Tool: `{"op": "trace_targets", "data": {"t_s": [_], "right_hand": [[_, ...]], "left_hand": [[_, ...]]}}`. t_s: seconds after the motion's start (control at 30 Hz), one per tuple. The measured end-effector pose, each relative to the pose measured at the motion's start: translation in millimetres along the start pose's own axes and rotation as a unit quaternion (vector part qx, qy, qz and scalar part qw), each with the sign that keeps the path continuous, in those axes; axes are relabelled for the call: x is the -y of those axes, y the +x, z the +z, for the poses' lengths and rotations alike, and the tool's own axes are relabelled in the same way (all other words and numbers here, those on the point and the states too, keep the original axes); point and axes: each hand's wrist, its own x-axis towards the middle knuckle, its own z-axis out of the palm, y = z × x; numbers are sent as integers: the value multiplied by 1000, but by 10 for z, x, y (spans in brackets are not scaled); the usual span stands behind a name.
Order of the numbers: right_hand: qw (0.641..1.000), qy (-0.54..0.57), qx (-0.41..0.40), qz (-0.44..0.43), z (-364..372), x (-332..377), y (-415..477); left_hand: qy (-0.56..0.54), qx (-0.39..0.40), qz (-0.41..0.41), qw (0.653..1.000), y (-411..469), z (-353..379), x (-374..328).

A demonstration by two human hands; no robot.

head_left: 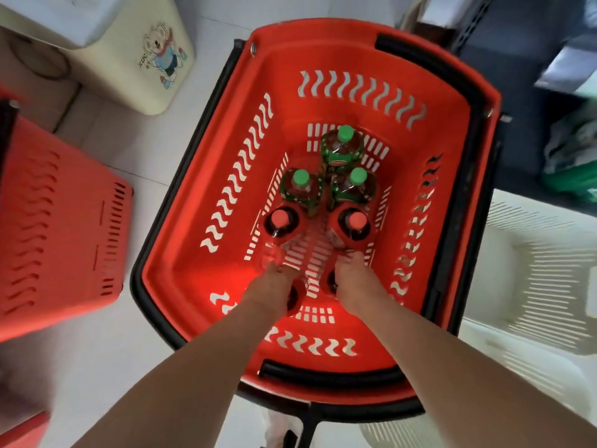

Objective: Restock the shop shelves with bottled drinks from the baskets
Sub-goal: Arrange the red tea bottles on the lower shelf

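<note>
Holds 1 red-label bottle [294,299] in left grip [274,282], a 2nd bottle [332,281] in right grip [352,279], fingers curled over tops, near end of red basket [193,279]. Lift straight, clear of 5 standing bottles [300,185].

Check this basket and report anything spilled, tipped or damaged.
Nothing stands out. In the red basket, three green-capped bottles and two red-capped bottles stand upright, capped, with no liquid pooled. The left hand grips a dark bottle and the right hand a second dark bottle, hiding their caps.
</note>
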Motion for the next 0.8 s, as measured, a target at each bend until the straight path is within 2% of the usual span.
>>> {"op": "trace_targets", "data": {"t_s": [0.1,0.2,0.27,0.37,0.43,0.5,0.57,0.7,0.8], "right_hand": [[999,27,25,13,10,20,-73],[985,158,43,61,-205,75,-251],[948,296,47,108,-425,104,-470],[866,465,55,174,-777,117,-865],[829,516,63,205,-1000,134,-1133],[813,533,71,222,-1233,129,-1393],[798,551,68,236,-1493,150,-1687],[765,592,56,247,-1947,135,-2303],[750,615,48,239,-2178,48,-2731]], "left_hand": [[-71,-44,-20,996,-136,-134,22],[-117,-76,-27,990,-367,-385,61],[-163,-86,-49,982,-571,-594,93],[-247,-80,-89,962,-960,-940,96],[-323,-58,-115,938,-1262,-1162,64],[-376,-49,-128,916,-1573,-1361,18],[-444,-42,-149,883,-1878,-1509,-4],[-594,-29,-198,779,-2469,-1716,-47],[-656,-26,-226,720,-2876,-1828,-176]]}}
